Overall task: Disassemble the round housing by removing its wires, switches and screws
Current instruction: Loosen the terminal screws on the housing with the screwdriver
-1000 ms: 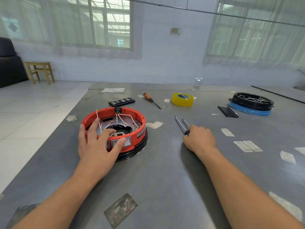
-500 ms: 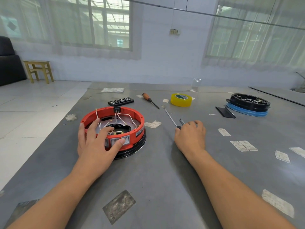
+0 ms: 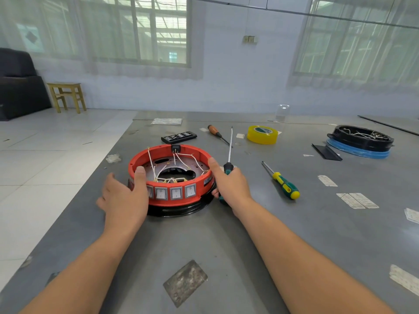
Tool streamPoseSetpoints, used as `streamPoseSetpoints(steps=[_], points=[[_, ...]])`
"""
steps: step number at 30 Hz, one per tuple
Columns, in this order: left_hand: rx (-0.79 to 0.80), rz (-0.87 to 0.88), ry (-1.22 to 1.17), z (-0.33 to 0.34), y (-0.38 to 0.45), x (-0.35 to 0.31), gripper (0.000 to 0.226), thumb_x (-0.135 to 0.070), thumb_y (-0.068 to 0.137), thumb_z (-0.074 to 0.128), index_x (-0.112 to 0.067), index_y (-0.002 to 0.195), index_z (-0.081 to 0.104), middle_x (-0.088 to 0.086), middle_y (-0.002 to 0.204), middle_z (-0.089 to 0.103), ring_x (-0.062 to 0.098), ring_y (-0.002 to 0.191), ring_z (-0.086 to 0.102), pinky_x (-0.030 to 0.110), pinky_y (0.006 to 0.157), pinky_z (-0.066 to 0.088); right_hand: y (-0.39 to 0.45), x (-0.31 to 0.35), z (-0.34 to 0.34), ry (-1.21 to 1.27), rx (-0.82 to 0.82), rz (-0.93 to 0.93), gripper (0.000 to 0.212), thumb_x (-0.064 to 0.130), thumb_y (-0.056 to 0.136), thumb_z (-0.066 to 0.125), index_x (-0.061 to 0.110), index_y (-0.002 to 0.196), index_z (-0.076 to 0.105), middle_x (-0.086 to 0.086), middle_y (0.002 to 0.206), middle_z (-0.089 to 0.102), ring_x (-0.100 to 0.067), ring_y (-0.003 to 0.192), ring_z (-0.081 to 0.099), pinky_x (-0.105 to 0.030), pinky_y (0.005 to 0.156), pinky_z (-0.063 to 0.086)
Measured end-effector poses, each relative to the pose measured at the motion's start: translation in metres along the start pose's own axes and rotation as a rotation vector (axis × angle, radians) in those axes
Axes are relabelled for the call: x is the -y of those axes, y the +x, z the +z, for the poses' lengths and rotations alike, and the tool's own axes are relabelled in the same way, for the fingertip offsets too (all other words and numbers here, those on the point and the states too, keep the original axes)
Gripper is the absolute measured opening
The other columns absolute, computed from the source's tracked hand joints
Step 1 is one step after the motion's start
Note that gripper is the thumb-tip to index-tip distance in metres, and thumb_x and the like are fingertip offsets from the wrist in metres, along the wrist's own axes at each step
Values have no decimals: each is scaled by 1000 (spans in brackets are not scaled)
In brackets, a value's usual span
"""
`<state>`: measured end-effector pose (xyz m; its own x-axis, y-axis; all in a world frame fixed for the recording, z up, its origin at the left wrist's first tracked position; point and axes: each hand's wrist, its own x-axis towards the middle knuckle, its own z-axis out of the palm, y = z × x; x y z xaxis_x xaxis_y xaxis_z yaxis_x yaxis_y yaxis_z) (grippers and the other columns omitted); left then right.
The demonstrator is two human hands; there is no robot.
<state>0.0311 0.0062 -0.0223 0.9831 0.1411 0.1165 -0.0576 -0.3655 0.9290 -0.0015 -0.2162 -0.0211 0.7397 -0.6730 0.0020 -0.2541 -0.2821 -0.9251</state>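
Note:
The round red housing (image 3: 199, 155) stands on a black base on the grey table (image 3: 226, 234), with white wires (image 3: 181, 158) crossing its inside and a row of white rocker switches (image 3: 175, 192) facing me. My left hand (image 3: 124, 200) holds its left side, thumb over the rim. My right hand (image 3: 231, 185) grips a long green-handled screwdriver (image 3: 230, 146), shaft pointing up and away, while its thumb rests on the housing's right rim.
A second green-and-yellow screwdriver (image 3: 282, 182) lies right of my hand. Behind are an orange-handled screwdriver (image 3: 216, 133), a yellow tape roll (image 3: 262, 134), a black bit case (image 3: 179, 137), and a black-and-blue housing (image 3: 360, 141) at far right. The table's left edge is close.
My right hand picked one screwdriver off the table and carried it left to the housing's right side. My left hand shifted from lying over the rim to gripping the left side.

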Motion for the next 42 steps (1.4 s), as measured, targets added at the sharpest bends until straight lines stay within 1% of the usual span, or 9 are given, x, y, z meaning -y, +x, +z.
streamPoseSetpoints(steps=[4,8,11,14,20,27,30,34,42], points=[[98,-86,77,3,5,5,84,-74,101,37,-2,143,49,27,141,53,34,152,23,50,114,33,3,6,13,-12,56,11,86,81,80,59,12,130,48,-7,90,71,-11,48,66,-23,45,51],[84,3,-66,7,6,9,58,-65,101,50,-21,140,51,6,125,55,25,146,26,41,100,32,6,-1,19,62,19,-25,58,75,86,57,24,111,52,-4,97,67,-13,59,67,-19,42,47],[92,51,-218,9,7,12,63,-65,97,58,-35,151,42,-2,137,53,18,147,26,35,103,32,6,-2,19,100,-38,-118,46,76,89,50,31,94,49,5,92,65,-10,71,66,-23,50,47],[156,78,-391,7,10,12,90,-76,78,63,-45,158,34,-15,150,55,15,144,48,46,118,43,4,-3,19,101,-75,-202,44,75,93,45,31,92,50,13,87,63,0,78,58,-19,58,39],[348,30,-760,8,10,14,69,-47,92,77,-66,147,39,-22,151,56,17,132,64,56,89,63,2,-2,19,173,-65,-244,40,70,96,44,31,88,52,11,79,63,-4,74,59,-24,60,39],[298,-125,-900,13,23,14,90,-26,91,81,-59,152,24,6,143,63,32,122,70,61,80,64,-4,-1,41,490,34,-74,47,72,88,59,27,98,69,12,86,77,-12,91,71,-32,80,55],[259,-141,-902,20,31,12,64,-18,95,78,-32,145,41,7,137,70,27,115,75,53,79,65,-5,-2,45,588,110,3,46,69,84,67,26,98,74,8,92,79,-18,98,73,-43,95,57],[278,-145,-951,29,40,8,47,-14,96,75,-23,135,52,9,135,71,27,116,74,58,91,62,-4,-3,42,624,208,-17,35,56,85,76,23,96,77,-1,98,80,-23,98,76,-50,96,58],[495,-135,-1010,36,31,4,84,-19,79,83,-42,150,42,-1,132,75,28,119,74,51,106,53,-5,13,55,780,222,-16,45,44,91,73,6,115,70,-13,106,78,-28,101,75,-54,93,59]])
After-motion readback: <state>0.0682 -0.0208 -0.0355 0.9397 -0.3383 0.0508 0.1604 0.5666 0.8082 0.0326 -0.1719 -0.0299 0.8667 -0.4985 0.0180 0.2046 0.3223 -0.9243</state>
